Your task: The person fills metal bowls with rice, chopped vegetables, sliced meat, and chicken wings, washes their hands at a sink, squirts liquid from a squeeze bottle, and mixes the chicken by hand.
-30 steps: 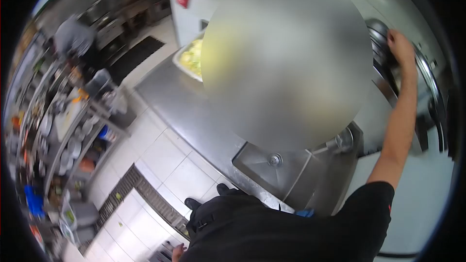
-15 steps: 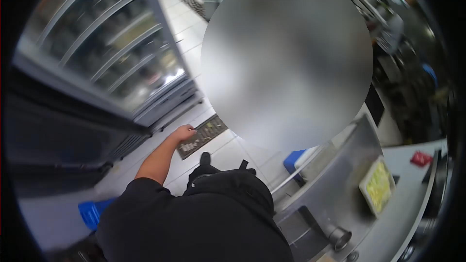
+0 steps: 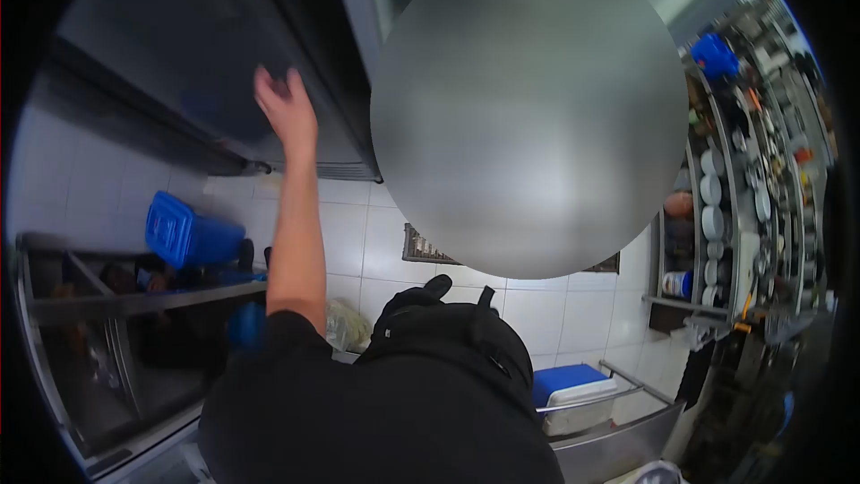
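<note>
Dark cabinet point(image 3: 179, 45) stands upright, just beyond left hand point(image 3: 292, 118), the only hand seen near it; fingers parted, nothing visibly held, contact unclear. Right hand out of view, grip unknown

"Classification of premises?"
"Kitchen, apparently commercial."
"Evidence?"
"Metal racking point(image 3: 701, 148) bearing stacked pale dishes point(image 3: 711, 222); stainless-steel counter point(image 3: 618, 450); white tiled floor point(image 3: 528, 315), fitted with a drain grate point(image 3: 425, 247)."
"Other storage?"
"Blue-lidded cooler box point(image 3: 578, 403), on the floor side of the counter."
</note>
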Tool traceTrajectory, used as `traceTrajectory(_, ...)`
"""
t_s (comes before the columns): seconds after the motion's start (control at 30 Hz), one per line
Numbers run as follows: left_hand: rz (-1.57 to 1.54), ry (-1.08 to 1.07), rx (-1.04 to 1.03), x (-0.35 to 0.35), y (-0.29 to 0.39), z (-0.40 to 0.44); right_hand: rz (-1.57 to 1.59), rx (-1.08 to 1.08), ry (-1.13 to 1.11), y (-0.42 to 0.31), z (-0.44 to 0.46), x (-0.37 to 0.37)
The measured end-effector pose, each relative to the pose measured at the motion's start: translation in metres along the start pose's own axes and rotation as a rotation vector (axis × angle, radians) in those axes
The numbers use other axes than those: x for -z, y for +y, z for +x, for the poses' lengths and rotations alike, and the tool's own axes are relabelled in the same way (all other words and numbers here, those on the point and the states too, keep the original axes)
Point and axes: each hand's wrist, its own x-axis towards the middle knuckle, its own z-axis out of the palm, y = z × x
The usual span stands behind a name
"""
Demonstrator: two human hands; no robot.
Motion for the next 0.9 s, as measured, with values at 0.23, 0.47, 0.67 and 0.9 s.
traceTrajectory(0.23,0.057,0.121,-0.133,0.029,0.088,0.165,0.816,0.052,-0.337,-0.374,0.078,-0.041)
traceTrajectory(0.47,0.268,-0.173,0.055,0.047,0.09,0.204,1.089,0.586,-0.611,-0.687,0.012,0.032)
traceTrajectory(0.67,0.308,0.158,-0.15,0.049,0.092,0.188,1.301,0.817,-0.78,-0.865,-0.076,0.109)
traceTrajectory(0.9,-0.052,0.618,-0.028,0.156,0.063,0.119,1.215,0.706,-1.966,-0.92,-0.105,0.325)
